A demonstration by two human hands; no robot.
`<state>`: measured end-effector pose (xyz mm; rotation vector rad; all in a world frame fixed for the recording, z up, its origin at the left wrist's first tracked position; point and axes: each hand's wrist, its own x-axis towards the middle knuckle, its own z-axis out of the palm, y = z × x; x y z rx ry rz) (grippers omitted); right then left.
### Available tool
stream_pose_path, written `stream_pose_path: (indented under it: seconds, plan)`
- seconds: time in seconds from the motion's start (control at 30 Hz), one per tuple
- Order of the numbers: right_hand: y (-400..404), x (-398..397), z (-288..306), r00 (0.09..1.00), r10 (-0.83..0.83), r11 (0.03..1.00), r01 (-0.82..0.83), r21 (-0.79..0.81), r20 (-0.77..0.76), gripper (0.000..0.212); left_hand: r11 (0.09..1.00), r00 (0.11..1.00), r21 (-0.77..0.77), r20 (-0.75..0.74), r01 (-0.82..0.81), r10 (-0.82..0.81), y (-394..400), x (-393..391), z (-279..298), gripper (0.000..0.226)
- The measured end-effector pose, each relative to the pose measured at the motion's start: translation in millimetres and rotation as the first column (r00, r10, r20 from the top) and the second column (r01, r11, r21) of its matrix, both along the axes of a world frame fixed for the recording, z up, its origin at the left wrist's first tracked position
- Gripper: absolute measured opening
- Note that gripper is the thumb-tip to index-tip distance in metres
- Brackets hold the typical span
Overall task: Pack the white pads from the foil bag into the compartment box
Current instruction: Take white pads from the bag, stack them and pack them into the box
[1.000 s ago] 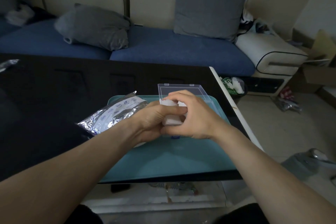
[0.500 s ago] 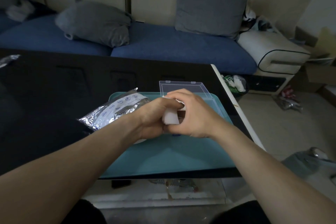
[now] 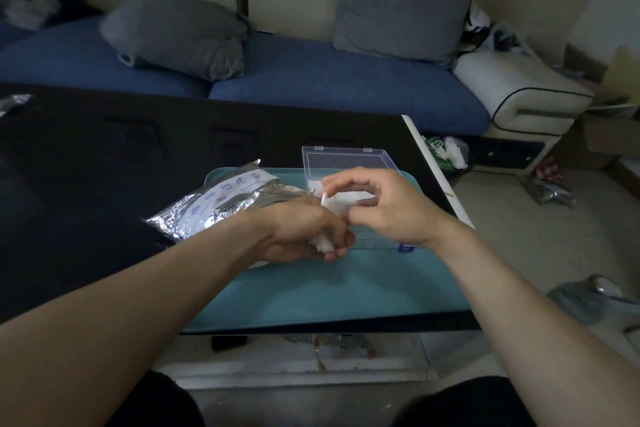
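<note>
The person's left hand (image 3: 304, 229) is curled around a small bunch of white pads (image 3: 323, 242). It holds them low over the blue tray (image 3: 346, 288), close to the person. One pad (image 3: 332, 203) sticks up out of the bunch. The right hand (image 3: 384, 208) pinches the top of that pad with its thumb and first finger. The two hands are touching at the pad.

The clear compartment box (image 3: 346, 158) sits on the far side of the tray with its lid standing open behind it. The box is just past the hands and a little to the right. Most of its base is hidden by the right hand, so it is hard to tell which space is free. Something white (image 3: 313, 184) shows in the box's near left part, most likely a pad already in.

The right hand is the nearer one to the box. So it looks like the right hand should pull the pad free and carry it forward, away from the person, then lay it flat in the box.

The foil bag (image 3: 214, 204) lies on the left side of the tray, just beyond the left wrist. It is not being held.
</note>
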<state>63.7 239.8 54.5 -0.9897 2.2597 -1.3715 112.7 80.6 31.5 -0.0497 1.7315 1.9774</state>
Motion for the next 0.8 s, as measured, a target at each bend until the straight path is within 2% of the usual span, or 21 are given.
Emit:
stream_pose_path:
  seconds: [0.03, 0.17, 0.23, 0.3, 0.37, 0.43, 0.47, 0.53, 0.6, 0.67, 0.8]
  plan:
    - [0.2, 0.7, 0.1, 1.000, -0.003, 1.000, 0.003, 0.004, 0.003, 0.021, 0.999, 0.999, 0.006, 0.016, 0.032, -0.032, 0.6, 0.5, -0.7, 0.039]
    - [6.0, -3.6, -0.1, 0.999, 0.000, 0.997, -0.002, 0.081, 0.032, 0.007, 0.992, 0.992, 0.023, 0.019, 0.124, -0.124, 4.3, 2.0, -1.3, 0.023]
    - [6.1, -7.3, -1.0, 0.994, -0.040, 0.999, 0.044, -0.031, 0.099, 0.011, 0.990, 0.990, 0.018, 0.030, 0.137, -0.138, 4.4, 2.2, -0.5, 0.020]
    - [9.0, -14.5, -2.3, 0.965, -0.153, 0.959, 0.197, -0.202, 0.213, 0.013, 0.992, 0.992, -0.047, 0.051, 0.119, -0.116, 5.4, 1.7, -0.6, 0.014]
    - [17.4, -28.1, -8.6, 0.914, -0.345, 0.881, 0.393, -0.263, 0.212, 0.014, 0.968, 0.998, -0.245, -0.018, 0.050, -0.056, 8.0, 1.6, -2.5, 0.009]
    - [30.1, -46.2, -22.6, 0.839, -0.539, 0.806, 0.539, -0.243, 0.071, 0.018, 0.851, 0.972, -0.520, -0.228, -0.074, -0.054, 9.8, -0.8, -8.9, 0.013]
    - [35.6, -53.7, -29.6, 0.796, -0.606, 0.773, 0.588, -0.238, -0.003, 0.021, 0.775, 0.935, -0.610, -0.348, -0.166, -0.074, 9.9, -2.6, -12.2, 0.013]
    - [40.8, -63.5, -40.2, 0.735, -0.672, 0.733, 0.641, -0.229, -0.092, 0.025, 0.678, 0.841, -0.662, -0.527, -0.319, -0.119, 8.0, -6.4, -15.8, 0.015]
    - [39.6, -70.0, -47.3, 0.714, -0.682, 0.731, 0.657, -0.183, -0.159, 0.023, 0.625, 0.755, -0.676, -0.623, -0.390, -0.203, 6.3, -10.2, -18.4, 0.022]
    - [34.4, -75.0, -51.0, 0.715, -0.669, 0.741, 0.663, -0.107, -0.202, 0.023, 0.517, 0.693, -0.750, -0.627, -0.413, -0.356, 6.8, -13.6, -23.6, 0.034]
    - [15.5, -81.0, -54.3, 0.751, -0.628, 0.752, 0.653, 0.090, -0.204, 0.033, 0.235, 0.669, -0.880, -0.468, -0.412, -0.578, 11.0, -14.1, -34.8, 0.053]
